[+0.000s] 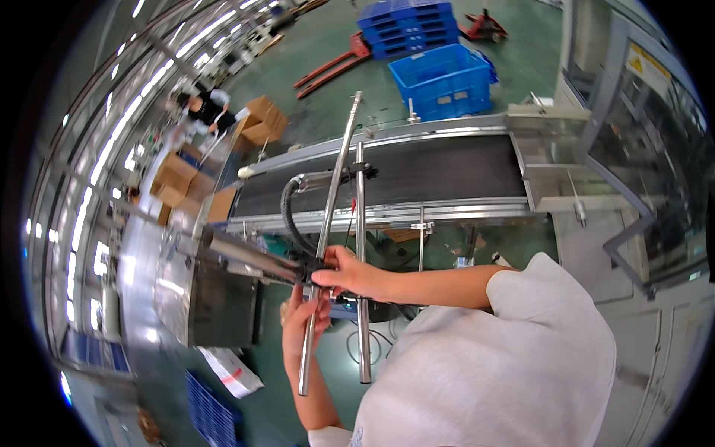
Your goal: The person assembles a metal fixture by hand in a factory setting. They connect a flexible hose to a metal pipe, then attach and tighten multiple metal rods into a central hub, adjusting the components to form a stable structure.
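My right hand (348, 274) reaches in from the right and pinches a black clamp (313, 270), its thumb pressed against the clamp's side. Just below, my left hand (304, 316) has its fingers curled round a slanting metal rod (306, 357), fingertips close under the clamp. The left palm is partly hidden. A second metal rod (362, 246) stands beside the first, with a black joint (361, 171) high on it. From near that joint a dark corrugated hose (287, 212) curves down to the clamp. A thick metal cylinder (249, 253) extends left from the clamp.
Beyond the rods runs a black conveyor belt (447, 167) with metal side rails. Behind it are a blue crate (439, 78), stacked blue pallets (410, 26) and a red pallet jack (335, 63). A machine enclosure (648, 112) stands right. Cardboard boxes (261, 119) and another person (201, 108) are far left.
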The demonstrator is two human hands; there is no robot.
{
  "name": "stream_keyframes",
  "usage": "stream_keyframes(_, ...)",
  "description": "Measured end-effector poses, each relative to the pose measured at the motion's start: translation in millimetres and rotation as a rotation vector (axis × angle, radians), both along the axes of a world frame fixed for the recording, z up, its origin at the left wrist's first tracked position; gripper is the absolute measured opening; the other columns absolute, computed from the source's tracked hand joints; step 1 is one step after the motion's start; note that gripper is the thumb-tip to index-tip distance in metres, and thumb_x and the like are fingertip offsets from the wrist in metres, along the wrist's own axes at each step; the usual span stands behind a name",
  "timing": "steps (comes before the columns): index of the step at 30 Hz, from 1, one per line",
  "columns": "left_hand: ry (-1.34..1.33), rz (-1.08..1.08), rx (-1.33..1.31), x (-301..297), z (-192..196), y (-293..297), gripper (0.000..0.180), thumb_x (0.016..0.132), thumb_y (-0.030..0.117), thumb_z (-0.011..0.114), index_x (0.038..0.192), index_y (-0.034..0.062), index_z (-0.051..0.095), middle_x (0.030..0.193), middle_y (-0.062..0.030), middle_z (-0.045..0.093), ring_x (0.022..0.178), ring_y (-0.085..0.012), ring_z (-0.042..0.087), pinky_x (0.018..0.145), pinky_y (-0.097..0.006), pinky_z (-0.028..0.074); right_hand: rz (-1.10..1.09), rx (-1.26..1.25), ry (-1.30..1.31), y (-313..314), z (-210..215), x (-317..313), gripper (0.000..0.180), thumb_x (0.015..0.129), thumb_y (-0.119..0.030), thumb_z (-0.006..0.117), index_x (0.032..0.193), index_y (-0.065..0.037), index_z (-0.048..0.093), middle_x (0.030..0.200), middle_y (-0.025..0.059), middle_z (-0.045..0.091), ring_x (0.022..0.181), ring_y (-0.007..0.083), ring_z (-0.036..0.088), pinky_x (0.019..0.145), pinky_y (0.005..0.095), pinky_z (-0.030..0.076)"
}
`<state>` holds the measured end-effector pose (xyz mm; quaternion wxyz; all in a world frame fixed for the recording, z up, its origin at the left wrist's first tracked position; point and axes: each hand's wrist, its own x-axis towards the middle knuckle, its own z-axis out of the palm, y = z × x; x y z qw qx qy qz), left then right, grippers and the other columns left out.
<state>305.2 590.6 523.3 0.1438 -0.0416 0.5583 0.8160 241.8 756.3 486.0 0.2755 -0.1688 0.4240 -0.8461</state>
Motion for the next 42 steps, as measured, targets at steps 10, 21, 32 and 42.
stream_keyframes(10, 0.033, -0.011, 0.049, 3.4, 9.4, 8.6, 0.043, 0.085, 0.001, 0.047, 0.126, -0.0018, 0.034, 0.1, -0.0128, 0.05, 0.059, -0.0073, 0.043, 0.039, -0.015, 0.033, -0.045, -0.018, 0.041, -0.9, -3.5, -1.6, 0.074, 0.083, -0.023, 0.067, 0.131, 0.005, 0.018, 0.12, 0.0145, 0.047, 0.09, 0.0154, 0.055, 0.076, 0.0282, 0.046)
stream_keyframes(21, 0.019, -0.014, 0.119, 4.0, 9.7, 7.2, 0.047, 0.087, 0.002, 0.045, 0.131, -0.0015, 0.03, 0.1, -0.013, 0.048, 0.057, -0.0062, 0.039, 0.04, -0.014, 0.031, -0.025, -0.067, 0.035, -0.3, -4.3, 0.1, 0.073, 0.083, -0.025, 0.068, 0.13, 0.003, 0.019, 0.117, 0.0142, 0.047, 0.081, 0.0146, 0.057, 0.072, 0.0295, 0.046)
stream_keyframes(32, 0.019, -0.002, 0.133, 5.5, 4.0, 3.5, 0.047, 0.088, 0.003, 0.046, 0.131, -0.0016, 0.03, 0.099, -0.0136, 0.048, 0.055, -0.0063, 0.039, 0.039, -0.015, 0.031, -0.001, -0.094, 0.023, 6.7, 4.2, 6.0, 0.074, 0.083, -0.027, 0.067, 0.131, 0.003, 0.02, 0.119, 0.0125, 0.046, 0.082, 0.0145, 0.057, 0.072, 0.03, 0.046)
stream_keyframes(42, 0.019, -0.061, 0.113, 5.9, 12.9, 10.7, 0.038, 0.092, 0.007, 0.042, 0.128, -0.0026, 0.033, 0.102, -0.0141, 0.049, 0.05, -0.0038, 0.035, 0.036, -0.014, 0.028, 0.045, -0.01, -0.03, 10.4, 6.7, 1.3, 0.071, 0.082, -0.027, 0.068, 0.129, 0.003, 0.024, 0.121, 0.0122, 0.046, 0.084, 0.0148, 0.058, 0.074, 0.0328, 0.049)
